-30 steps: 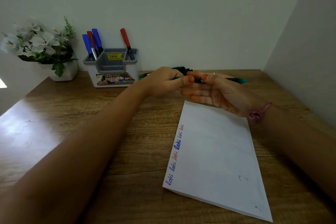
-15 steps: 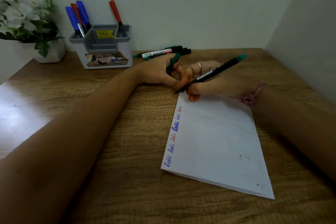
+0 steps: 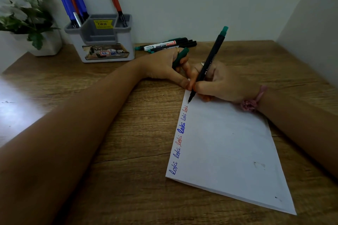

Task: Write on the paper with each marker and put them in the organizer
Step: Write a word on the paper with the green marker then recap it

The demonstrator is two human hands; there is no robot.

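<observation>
- While the right hand [image 3: 222,82] pinches the green marker [image 3: 207,65] low on its barrel, fingers curled round it, the tip stands at the paper [image 3: 228,148] by its far left corner, just beyond the written row.
- Judged light, stiff and smooth; a grip near the tip looks steadiest.
- Left hand [image 3: 167,66]: fingers curled round the green cap [image 3: 180,56], thumb beside the right fingertips.
- Beyond the fingers: spare markers [image 3: 167,44] on the table [image 3: 109,133], then the organizer [image 3: 102,38], left of them.

A wooden table [image 3: 113,151] carries a sheet of paper [image 3: 228,151] near its right edge, an organizer [image 3: 108,49], a potted plant [image 3: 42,42] and loose markers [image 3: 168,44] along the back edge.
</observation>
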